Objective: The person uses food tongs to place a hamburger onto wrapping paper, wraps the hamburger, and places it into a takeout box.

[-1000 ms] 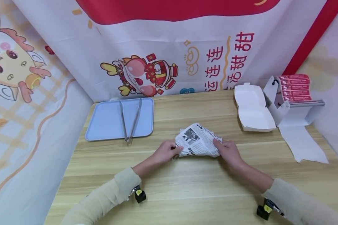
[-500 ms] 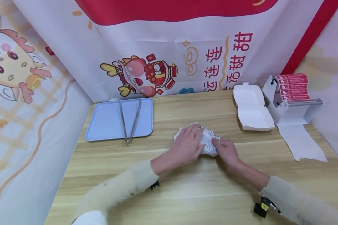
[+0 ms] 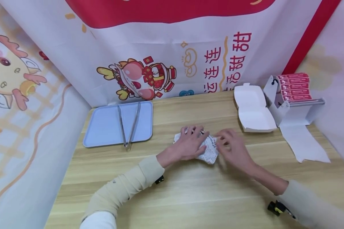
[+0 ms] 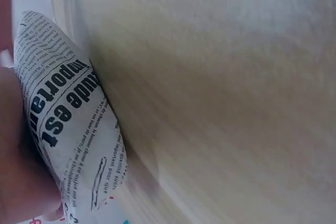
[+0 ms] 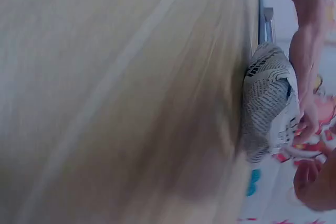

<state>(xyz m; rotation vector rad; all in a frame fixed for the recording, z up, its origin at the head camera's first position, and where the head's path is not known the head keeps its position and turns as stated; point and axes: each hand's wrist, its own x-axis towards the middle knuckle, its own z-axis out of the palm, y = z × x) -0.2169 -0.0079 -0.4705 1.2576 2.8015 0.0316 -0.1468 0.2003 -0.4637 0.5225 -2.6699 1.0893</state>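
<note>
Packet (image 3: 210,154) of newsprint paper: just below centre in the head view, resting on the surface (image 3: 189,197). Left hand (image 3: 189,144) lies across its left part, touching it, fingers spread wide and nearly straight; I read this as pressing, not gripping. Right hand (image 3: 235,149) is at the packet's right end, fingers bent and narrow. Blur there: cannot tell whether I pinch the paper edge or only come close to it.

Key relation: from my right fingers the packet lies directly to the left in the frame; from my left fingers it lies underneath. Long axis seems to run left to right, roughly from one hand to the other, with a corner pointing toward the bottom of the frame; the covered part is not readable. Left hand is nearer, being on top.

Nearby: box (image 3: 256,117), opened out, right of centre, well apart from the packet.
</note>
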